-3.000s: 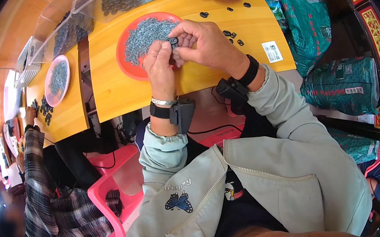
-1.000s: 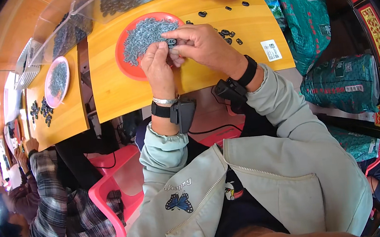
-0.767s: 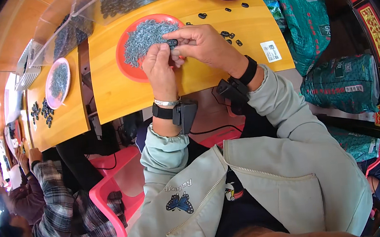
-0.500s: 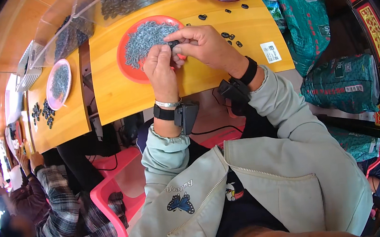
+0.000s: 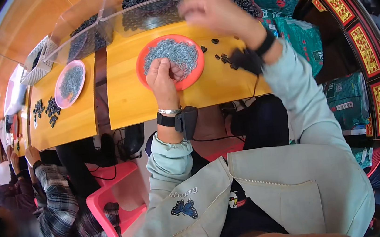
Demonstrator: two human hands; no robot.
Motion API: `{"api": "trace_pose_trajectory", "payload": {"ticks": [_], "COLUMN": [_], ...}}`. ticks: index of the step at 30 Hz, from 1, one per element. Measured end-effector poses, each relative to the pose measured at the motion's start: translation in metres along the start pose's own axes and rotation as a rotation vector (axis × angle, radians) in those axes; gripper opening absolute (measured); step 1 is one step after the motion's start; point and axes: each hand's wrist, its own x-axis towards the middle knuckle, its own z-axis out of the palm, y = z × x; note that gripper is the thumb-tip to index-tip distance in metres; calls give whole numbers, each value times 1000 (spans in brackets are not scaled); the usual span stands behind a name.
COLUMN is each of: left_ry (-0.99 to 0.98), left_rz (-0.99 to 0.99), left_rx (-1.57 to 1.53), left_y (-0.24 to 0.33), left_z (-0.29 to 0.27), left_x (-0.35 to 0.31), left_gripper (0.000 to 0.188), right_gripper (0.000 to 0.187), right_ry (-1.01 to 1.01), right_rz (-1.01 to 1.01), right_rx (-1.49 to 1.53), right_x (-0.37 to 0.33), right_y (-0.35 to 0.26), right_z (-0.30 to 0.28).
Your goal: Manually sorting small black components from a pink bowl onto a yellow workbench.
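My left hand [image 5: 163,77] is over the near part of a round red plate [image 5: 200,63] heaped with small grey screw-like pieces [image 5: 170,50]. Its thumb and fingers are pressed together, and whatever lies in them is hidden. Farther off and to the right, my right hand [image 5: 215,10] is smeared by motion, so its fingers cannot be read. It passes in front of the right end of a clear plastic bin [image 5: 174,17] and a dish of small black oval pieces [image 5: 250,6]. Several similar black pieces [image 5: 224,58] lie on the table right of the red plate.
Another table holds a pink plate [image 5: 83,81] of grey pieces, loose black pieces [image 5: 51,108] and a white basket [image 5: 30,78]. Green bags [image 5: 300,40] are stacked at the right. A person in a plaid sleeve [image 5: 57,189] sits at the left, near a pink chair [image 5: 102,208].
My right hand has left my left hand and swung away, up and to the right. The black piece at my fingertips no longer shows. My left hand stays over the red plate.
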Motion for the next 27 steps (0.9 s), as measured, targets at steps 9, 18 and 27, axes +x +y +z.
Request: {"api": "trace_pose_trajectory", "payload": {"ticks": [9, 18, 27], "left_ry": [47, 50, 49], "left_rz": [52, 39, 23], "left_rx": [4, 22, 28], "left_y": [4, -2, 1], "left_z": [-5, -4, -5], "left_x": [5, 1, 2], "left_gripper": [21, 22, 21], "right_gripper": [27, 20, 25], "right_ry": [80, -407, -576], "right_rz": [150, 396, 362], "right_rx": [-176, -151, -245], "right_x": [28, -70, -76], "right_y": [41, 64, 56], "right_z": [-20, 26, 49]}}
